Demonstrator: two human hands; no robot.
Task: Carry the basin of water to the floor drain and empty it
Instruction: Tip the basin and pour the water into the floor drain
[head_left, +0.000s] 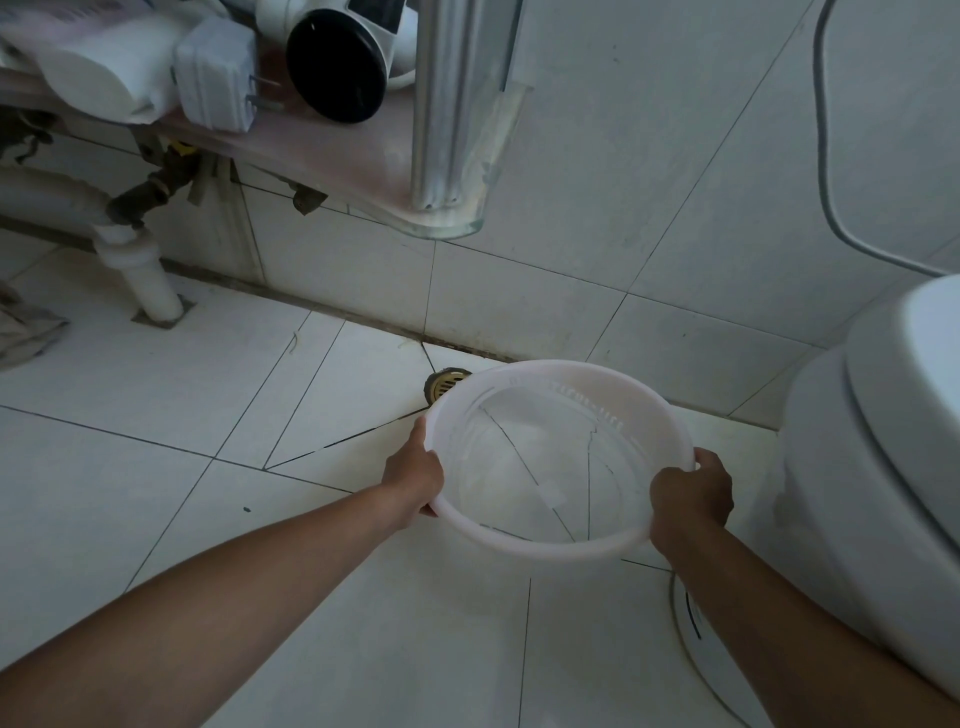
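A round translucent white basin (566, 387) is held just above the white floor tiles. Through its bottom I see the tile joints; whether water is inside is hard to tell. My left hand (415, 475) grips the rim on the left side. My right hand (691, 491) grips the rim on the right side. A round brass floor drain (444, 382) sits by the wall, half hidden behind the basin's far left edge.
A white toilet (878, 499) stands close on the right. A glass shelf (363, 156) with a metal post and several white items hangs above left. A white waste pipe (140, 265) enters the floor at far left, next to a crumpled rag (26, 332). A grey cable (826, 156) hangs on the wall.
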